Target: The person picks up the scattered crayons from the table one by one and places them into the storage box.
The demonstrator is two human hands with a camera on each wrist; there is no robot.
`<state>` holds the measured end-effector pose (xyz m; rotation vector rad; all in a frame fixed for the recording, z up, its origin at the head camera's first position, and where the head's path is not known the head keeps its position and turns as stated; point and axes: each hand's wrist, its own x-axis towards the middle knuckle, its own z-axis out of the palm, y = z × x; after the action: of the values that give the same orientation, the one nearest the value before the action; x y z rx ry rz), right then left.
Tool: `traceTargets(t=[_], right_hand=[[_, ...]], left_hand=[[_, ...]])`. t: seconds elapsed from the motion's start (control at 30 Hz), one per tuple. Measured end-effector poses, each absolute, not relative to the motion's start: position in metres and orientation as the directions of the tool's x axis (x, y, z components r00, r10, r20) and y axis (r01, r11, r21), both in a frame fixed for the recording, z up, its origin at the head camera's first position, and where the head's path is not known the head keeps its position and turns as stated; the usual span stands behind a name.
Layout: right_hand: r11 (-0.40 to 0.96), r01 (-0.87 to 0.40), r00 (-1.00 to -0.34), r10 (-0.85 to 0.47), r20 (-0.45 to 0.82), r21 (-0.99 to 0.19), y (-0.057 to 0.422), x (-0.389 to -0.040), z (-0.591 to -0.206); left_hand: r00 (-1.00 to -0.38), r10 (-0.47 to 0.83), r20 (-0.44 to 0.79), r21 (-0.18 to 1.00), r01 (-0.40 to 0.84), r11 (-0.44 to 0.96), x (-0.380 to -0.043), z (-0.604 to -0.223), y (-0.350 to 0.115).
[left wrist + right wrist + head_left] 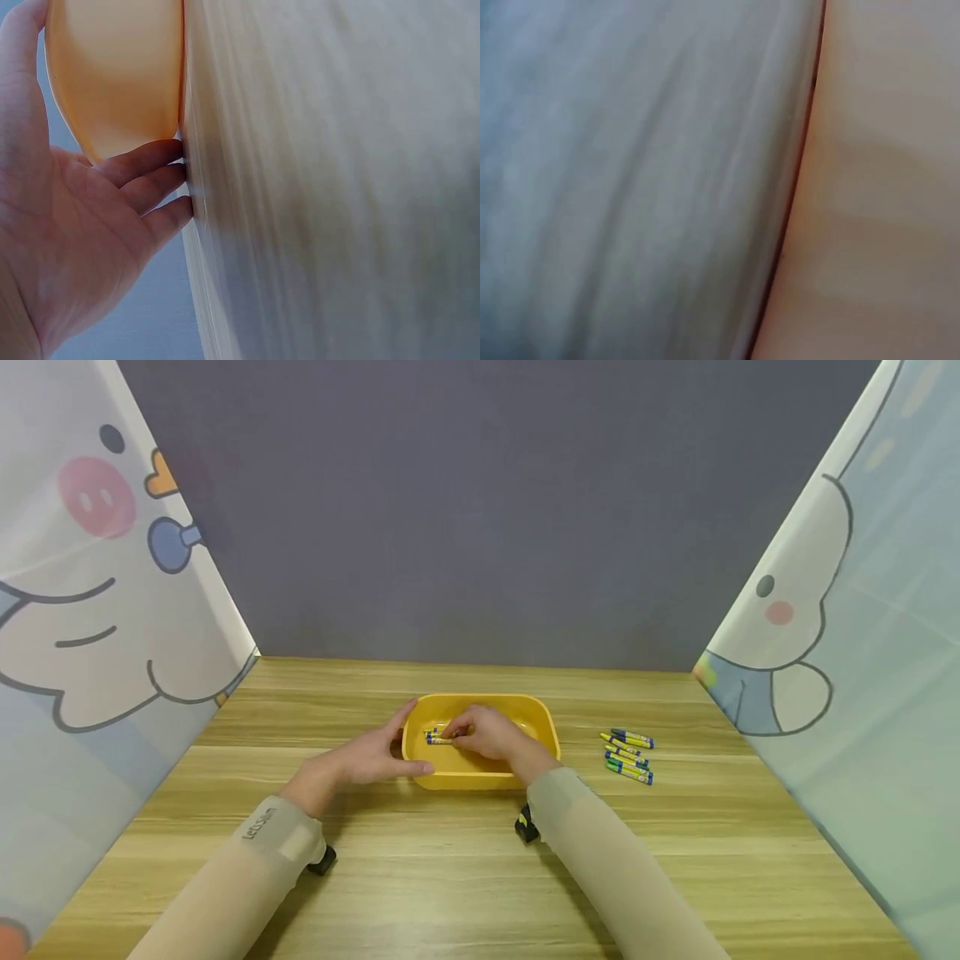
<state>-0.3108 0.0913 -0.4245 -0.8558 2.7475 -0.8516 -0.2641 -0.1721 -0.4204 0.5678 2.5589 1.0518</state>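
Note:
A yellow plastic bin (468,781) stands on the wooden table. My left hand (367,757) holds its left end, thumb along the near side and forefinger towards the far side; in the left wrist view the left hand (82,217) has its other fingers low against the bin wall (120,75). Inside the bin, several crayons (433,737) in yellow wrappers with blue ends lie side by side at the left. My right hand (487,733) reaches in and pinches the right end of one crayon between thumb and fingers. Only bin wall (870,187) and table show in the right wrist view.
To the right of the bin lies a loose group of several crayons (628,756), mostly yellow-wrapped, some with green or dark tips. A grey panel (472,510) closes off the back of the table (420,877). Cartoon-printed sheets (97,568) stand on both sides.

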Motion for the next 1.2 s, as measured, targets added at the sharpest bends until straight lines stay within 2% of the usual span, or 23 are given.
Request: traceTargets(t=[0.5, 0.83, 1.03, 1.2], right_hand=[[0.670, -0.450, -0.842, -0.539, 0.030, -0.590, 0.093, -0.312, -0.425], [0.575, -0.471, -0.841, -0.521, 0.146, -0.669, 0.095, -0.314, -0.413], [0.529, -0.475, -0.850, -0.482, 0.212, -0.703, 0.117, -0.309, -0.393], [0.563, -0.412, -0.890, -0.418, 0.184, -0.716, 0.158, -0.302, -0.373]], left_hand=[[-0.870, 0.474, -0.139, 0.719, 0.240, 0.652, -0.264, -0.419, -0.172], [-0.872, 0.475, -0.121, 0.697, 0.266, 0.666, -0.263, -0.419, -0.175], [-0.871, 0.478, -0.114, 0.701, 0.271, 0.660, -0.263, -0.420, -0.173], [-0.868, 0.484, -0.113, 0.722, 0.263, 0.640, -0.264, -0.420, -0.173]])
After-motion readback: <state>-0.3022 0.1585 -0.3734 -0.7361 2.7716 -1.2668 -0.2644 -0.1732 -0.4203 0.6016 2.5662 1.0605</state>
